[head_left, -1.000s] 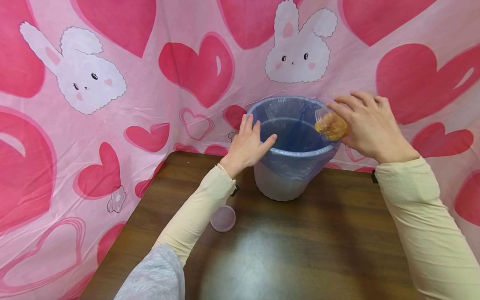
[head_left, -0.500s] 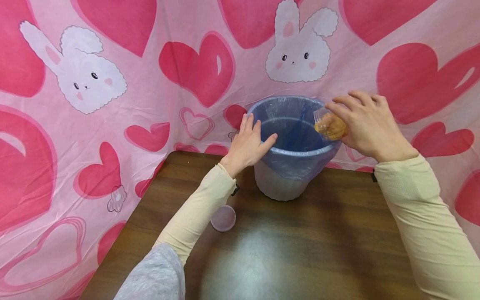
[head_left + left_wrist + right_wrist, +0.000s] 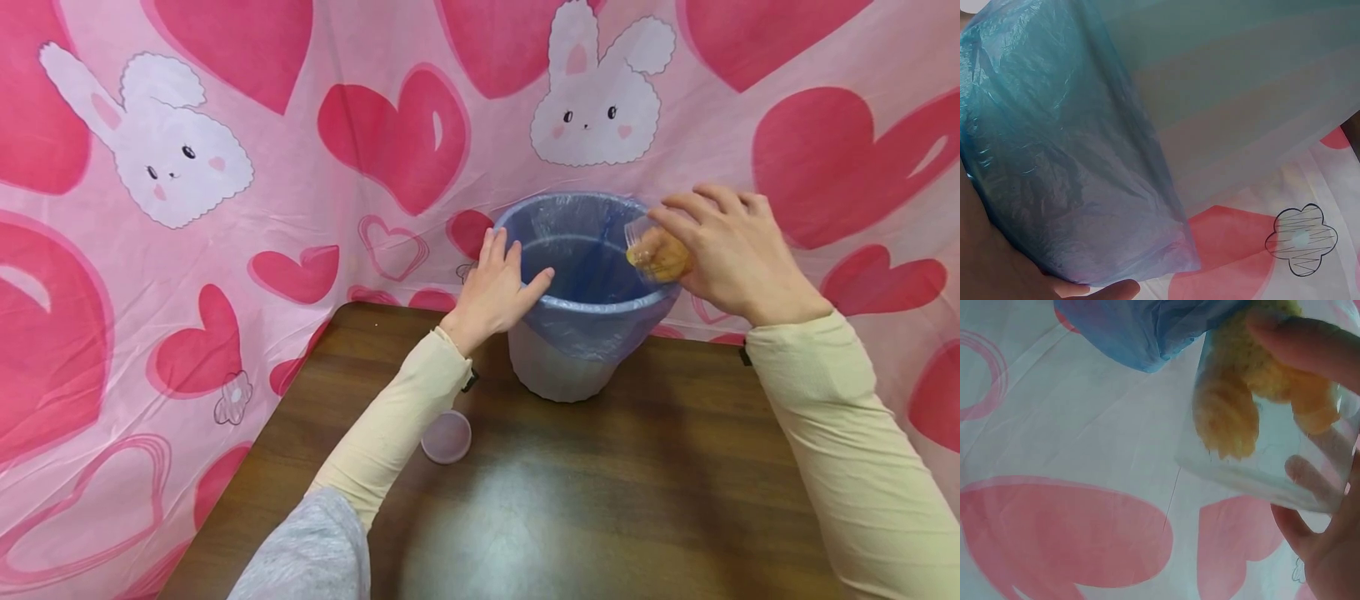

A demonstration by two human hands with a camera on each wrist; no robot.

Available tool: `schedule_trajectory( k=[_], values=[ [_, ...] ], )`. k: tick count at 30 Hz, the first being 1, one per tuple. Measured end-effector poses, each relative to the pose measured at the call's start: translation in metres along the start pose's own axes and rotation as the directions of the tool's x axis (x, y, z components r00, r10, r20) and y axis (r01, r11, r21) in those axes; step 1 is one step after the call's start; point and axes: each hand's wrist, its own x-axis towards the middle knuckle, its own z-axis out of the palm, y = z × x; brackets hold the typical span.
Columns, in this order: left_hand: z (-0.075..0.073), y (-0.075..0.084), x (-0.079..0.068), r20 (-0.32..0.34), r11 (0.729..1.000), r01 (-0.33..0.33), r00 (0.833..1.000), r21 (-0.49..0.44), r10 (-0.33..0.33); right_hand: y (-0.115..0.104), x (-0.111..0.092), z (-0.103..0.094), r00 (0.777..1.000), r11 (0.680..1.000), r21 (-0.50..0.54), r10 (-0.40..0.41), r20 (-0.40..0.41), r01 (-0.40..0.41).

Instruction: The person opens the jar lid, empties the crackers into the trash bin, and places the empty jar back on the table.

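Observation:
My right hand [image 3: 738,254] grips a clear plastic jar [image 3: 1272,428] that holds yellow-orange pieces [image 3: 663,254], which look like puffed snacks or pastry. Tilted on its side, the jar has its mouth toward a waste bin [image 3: 558,371] and overlaps the bin's right rim in the head view. A blue plastic liner [image 3: 600,329] lines the bin and folds down over its outside. At the bin's left rim rests my left hand [image 3: 487,292], fingers fairly straight and thumb spread over the front left of the rim. In the left wrist view the liner [image 3: 1066,162] fills much of the picture.
A round pinkish lid [image 3: 446,437] lies flat on the brown wooden table [image 3: 600,508], in front of the bin. Behind the table hangs a pink cloth [image 3: 495,133] printed with hearts and rabbits, close to the bin's far side.
My right hand and the jar have shifted very slightly left, over the bin's rim. The left hand, bin and lid have stayed in place.

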Motion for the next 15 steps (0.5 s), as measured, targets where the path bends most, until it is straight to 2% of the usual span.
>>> schedule_trajectory(
  k=[5,15],
  values=[
    [0.0003,-0.0008,-0.0001,-0.002,1.000,-0.001,1.000,0.000,0.001,-0.0029,0.0009,0.0001,0.999,1.000,0.021,0.022,0.049,-0.023],
    [-0.0009,-0.0002,-0.0002,0.000,1.000,0.003,1.000,-0.002,-0.003,-0.0045,0.0018,-0.0003,0.997,0.998,0.042,0.041,0.061,-0.044]
  ],
)
